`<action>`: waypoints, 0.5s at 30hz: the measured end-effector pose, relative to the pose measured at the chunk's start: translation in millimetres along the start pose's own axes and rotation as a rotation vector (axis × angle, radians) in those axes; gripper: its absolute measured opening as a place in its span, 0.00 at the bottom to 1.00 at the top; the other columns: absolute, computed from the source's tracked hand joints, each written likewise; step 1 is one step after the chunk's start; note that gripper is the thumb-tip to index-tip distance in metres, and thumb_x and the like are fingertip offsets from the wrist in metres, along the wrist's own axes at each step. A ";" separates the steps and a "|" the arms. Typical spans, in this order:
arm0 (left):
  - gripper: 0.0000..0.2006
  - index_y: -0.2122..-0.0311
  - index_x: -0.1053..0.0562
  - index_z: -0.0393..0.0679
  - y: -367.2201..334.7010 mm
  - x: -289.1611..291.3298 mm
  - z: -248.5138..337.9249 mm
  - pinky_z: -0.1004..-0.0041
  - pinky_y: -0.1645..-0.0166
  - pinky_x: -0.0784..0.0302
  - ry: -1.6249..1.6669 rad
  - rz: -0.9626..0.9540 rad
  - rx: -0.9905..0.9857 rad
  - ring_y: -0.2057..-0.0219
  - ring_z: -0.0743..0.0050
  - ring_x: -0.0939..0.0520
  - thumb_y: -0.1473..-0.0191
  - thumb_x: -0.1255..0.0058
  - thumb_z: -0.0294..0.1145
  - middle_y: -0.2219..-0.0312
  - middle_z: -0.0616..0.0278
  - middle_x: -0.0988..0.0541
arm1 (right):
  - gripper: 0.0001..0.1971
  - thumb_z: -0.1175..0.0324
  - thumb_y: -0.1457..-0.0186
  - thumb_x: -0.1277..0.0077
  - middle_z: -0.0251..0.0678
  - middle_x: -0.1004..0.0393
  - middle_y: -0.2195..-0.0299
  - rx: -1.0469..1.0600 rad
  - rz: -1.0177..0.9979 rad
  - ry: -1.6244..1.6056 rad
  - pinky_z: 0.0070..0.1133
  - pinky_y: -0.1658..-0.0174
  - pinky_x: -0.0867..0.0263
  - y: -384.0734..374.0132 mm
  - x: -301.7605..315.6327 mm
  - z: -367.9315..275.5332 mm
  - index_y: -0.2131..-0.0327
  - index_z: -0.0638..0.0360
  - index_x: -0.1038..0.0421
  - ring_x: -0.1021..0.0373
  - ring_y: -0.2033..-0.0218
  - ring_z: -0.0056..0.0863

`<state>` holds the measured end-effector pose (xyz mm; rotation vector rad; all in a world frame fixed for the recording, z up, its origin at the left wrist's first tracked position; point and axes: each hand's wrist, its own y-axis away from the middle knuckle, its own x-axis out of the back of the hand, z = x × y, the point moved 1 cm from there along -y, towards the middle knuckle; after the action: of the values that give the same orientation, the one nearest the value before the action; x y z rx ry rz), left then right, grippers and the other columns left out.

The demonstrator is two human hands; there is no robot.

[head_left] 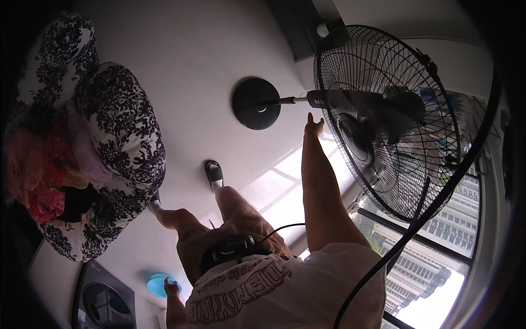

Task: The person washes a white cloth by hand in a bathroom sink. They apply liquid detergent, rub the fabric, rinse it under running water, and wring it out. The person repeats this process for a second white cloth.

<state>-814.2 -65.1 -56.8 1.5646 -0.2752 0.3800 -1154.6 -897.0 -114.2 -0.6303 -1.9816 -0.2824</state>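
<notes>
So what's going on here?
A person is reaching the right hand, fingers apart, toward a black pedestal fan; whether it touches the fan is unclear. The fan stands upright on its round base. Down by the person's side, the left hand overlaps a round light-blue object in view; I can't tell if it's being held.

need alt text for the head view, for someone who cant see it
A person's open right hand is stretched out beside a black standing fan; the left hand is at a blue disc. Patterned fabric fills the left side.
</notes>
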 end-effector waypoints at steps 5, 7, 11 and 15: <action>0.23 0.51 0.35 0.36 36.7 -81.0 -14.5 0.66 0.45 0.39 0.026 -0.069 0.081 0.49 0.54 0.32 0.58 0.52 0.25 0.52 0.42 0.32 | 0.43 0.51 0.58 0.41 0.52 0.45 0.44 0.129 0.064 -0.144 0.29 0.43 0.46 -49.2 -0.8 6.3 0.44 0.65 0.49 0.45 0.44 0.44; 0.22 0.51 0.35 0.37 50.4 -104.7 -21.6 0.66 0.45 0.39 0.080 -0.134 0.160 0.48 0.55 0.32 0.56 0.52 0.25 0.52 0.42 0.32 | 0.44 0.51 0.60 0.39 0.51 0.44 0.45 0.113 0.087 -0.098 0.28 0.44 0.45 -66.7 -10.4 8.6 0.44 0.63 0.49 0.44 0.44 0.43; 0.20 0.52 0.34 0.38 72.1 -145.8 -73.2 0.67 0.44 0.40 0.057 -0.150 0.170 0.48 0.56 0.32 0.53 0.52 0.25 0.52 0.45 0.31 | 0.33 0.62 0.61 0.35 0.35 0.31 0.56 0.225 0.095 -0.339 0.26 0.56 0.35 -120.8 -19.3 50.6 0.51 0.59 0.41 0.32 0.57 0.27; 0.19 0.53 0.33 0.38 68.7 -157.3 -22.9 0.67 0.44 0.41 0.148 -0.110 0.242 0.49 0.56 0.31 0.54 0.53 0.24 0.53 0.46 0.30 | 0.33 0.62 0.61 0.35 0.29 0.34 0.52 0.047 -0.067 -0.522 0.25 0.62 0.34 -112.7 -42.1 15.3 0.51 0.53 0.42 0.34 0.55 0.25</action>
<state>-987.0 -54.0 -57.6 1.7695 -0.0281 0.4528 -1211.9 -997.5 -150.7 -0.6539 -2.5044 -0.1161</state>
